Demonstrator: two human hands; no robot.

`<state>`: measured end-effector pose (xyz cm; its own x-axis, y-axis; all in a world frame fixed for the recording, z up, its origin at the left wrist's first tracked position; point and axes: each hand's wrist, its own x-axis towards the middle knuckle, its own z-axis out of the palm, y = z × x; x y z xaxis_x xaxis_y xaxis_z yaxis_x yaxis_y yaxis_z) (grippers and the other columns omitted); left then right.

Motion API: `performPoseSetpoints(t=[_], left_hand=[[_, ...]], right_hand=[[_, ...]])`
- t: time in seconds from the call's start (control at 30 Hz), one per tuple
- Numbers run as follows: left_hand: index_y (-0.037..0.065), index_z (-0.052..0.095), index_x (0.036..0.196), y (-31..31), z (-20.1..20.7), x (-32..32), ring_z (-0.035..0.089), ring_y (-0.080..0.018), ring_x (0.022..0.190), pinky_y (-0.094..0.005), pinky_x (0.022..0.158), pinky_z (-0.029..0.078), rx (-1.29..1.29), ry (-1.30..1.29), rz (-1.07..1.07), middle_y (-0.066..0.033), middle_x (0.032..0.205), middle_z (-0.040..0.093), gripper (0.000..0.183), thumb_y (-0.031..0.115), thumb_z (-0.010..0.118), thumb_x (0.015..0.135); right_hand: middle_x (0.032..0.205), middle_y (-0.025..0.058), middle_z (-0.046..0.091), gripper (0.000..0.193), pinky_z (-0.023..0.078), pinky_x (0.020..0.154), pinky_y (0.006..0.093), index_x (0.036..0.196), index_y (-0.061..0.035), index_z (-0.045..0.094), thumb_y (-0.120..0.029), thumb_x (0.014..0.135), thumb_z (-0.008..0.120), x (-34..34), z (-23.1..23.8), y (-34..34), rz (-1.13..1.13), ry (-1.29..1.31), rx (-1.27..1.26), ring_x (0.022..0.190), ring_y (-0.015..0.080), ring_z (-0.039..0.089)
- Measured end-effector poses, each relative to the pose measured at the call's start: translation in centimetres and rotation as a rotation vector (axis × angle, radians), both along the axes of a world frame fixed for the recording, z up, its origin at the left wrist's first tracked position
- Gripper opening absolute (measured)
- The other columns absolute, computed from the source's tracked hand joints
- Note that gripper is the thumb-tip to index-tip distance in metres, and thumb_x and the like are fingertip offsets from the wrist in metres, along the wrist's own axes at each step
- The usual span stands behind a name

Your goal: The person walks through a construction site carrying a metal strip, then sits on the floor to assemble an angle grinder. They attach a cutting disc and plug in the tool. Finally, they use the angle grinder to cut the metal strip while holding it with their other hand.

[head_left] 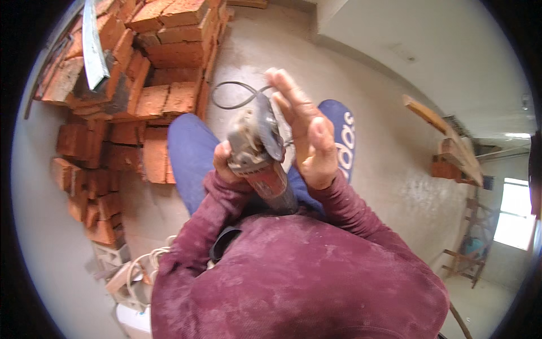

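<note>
An angle grinder (267, 182) with a dusty metal head and a red-and-dark body is held in front of my torso, its rear end close to my belly. My left hand (227, 163) grips it from the left side, near the head; most of those fingers are hidden behind the tool. A dark disc or guard (271, 129) sits at the head's right side, facing my right hand (311, 138). That hand is open, with its fingers stretched out beside the disc. Whether its fingertips touch the disc I cannot tell.
Stacked orange bricks (175, 53) fill the far left, with a long pale strip (93, 48) over them. A black cable (232, 106) loops beyond the grinder. White cord (135, 271) lies at lower left. Wooden planks (446, 133) and a wooden frame (468, 257) stand right, near a bright window (512, 212).
</note>
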<state>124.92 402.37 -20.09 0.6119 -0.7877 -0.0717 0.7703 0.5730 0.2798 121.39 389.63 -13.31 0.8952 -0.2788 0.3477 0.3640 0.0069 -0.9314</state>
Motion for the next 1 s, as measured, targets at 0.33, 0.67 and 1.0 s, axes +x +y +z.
performPoseSetpoints(t=[0.33,0.67,1.0], left_hand=[[0.012,0.041,0.099,1.3,-9.5,3.5,0.052,-0.0130,0.067,-0.0345,0.073,0.042,-0.610,0.190,-0.170,0.0021,0.070,0.050,0.027,0.031,0.059,0.092],[0.012,0.049,0.104,0.7,-10.3,3.3,0.053,-0.0118,0.066,-0.0273,0.061,0.040,-0.700,0.075,-0.221,0.0027,0.072,0.056,0.029,0.030,0.065,0.087],[0.002,0.044,0.125,0.5,-2.1,1.6,0.056,-0.0162,0.092,-0.0300,0.080,0.045,-0.071,-0.120,-0.021,-0.0065,0.106,0.057,0.076,0.048,0.070,0.070]], right_hand=[[0.137,0.0206,0.048,0.064,0.033,0.108,0.0417,0.141,0.0029,0.038,-0.019,0.084,0.057,-1.0,-3.2,-0.1,0.060,0.178,-0.218,0.128,0.0293,0.045],[0.126,0.0211,0.054,0.069,0.043,0.099,0.0383,0.137,0.0021,0.044,-0.010,0.073,0.069,-0.6,-2.9,2.6,0.101,0.157,-0.237,0.107,0.0317,0.058],[0.136,0.0268,0.045,0.073,0.032,0.108,0.0472,0.134,0.0048,0.046,-0.047,0.084,0.056,1.1,-1.3,0.8,0.035,-0.279,-0.576,0.126,0.0422,0.043]])
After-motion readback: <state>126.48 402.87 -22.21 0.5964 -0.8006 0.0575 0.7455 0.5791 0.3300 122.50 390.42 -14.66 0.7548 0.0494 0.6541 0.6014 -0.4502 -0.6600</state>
